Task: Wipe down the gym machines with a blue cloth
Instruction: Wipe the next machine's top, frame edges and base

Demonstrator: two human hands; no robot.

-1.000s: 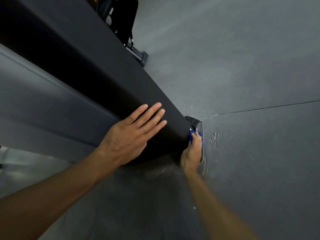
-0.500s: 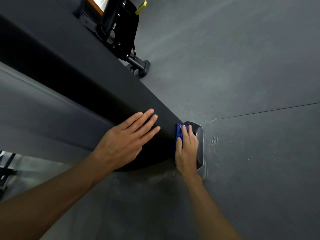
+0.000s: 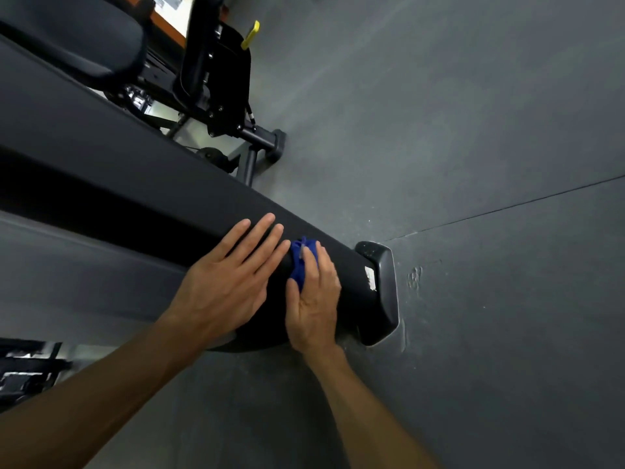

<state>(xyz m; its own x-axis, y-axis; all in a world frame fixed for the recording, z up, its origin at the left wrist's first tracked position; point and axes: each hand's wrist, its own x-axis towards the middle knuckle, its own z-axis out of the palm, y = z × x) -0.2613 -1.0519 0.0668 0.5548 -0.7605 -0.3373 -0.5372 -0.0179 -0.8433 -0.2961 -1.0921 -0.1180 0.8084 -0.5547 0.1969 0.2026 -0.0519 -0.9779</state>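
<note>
The right hand (image 3: 313, 299) has slid its crumpled blue cloth (image 3: 302, 262) from the end cap onto the long black padded machine beam (image 3: 152, 184), fingers pressing it flat; the left hand (image 3: 230, 279) rests open beside it.

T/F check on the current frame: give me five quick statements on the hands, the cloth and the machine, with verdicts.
1. The right hand presses the blue cloth against the black side rail. True.
2. The left hand grips the cloth. False: it rests flat on the rail, fingers straight, holding nothing.
3. The cloth covers the end cap at the rail's tip. False: the cap is bare; the cloth sits further up the rail, beside the left hand.
4. A yellow tab shows on the machine behind the rail. True.
5. A white label sits near the rail's end. True.
</note>
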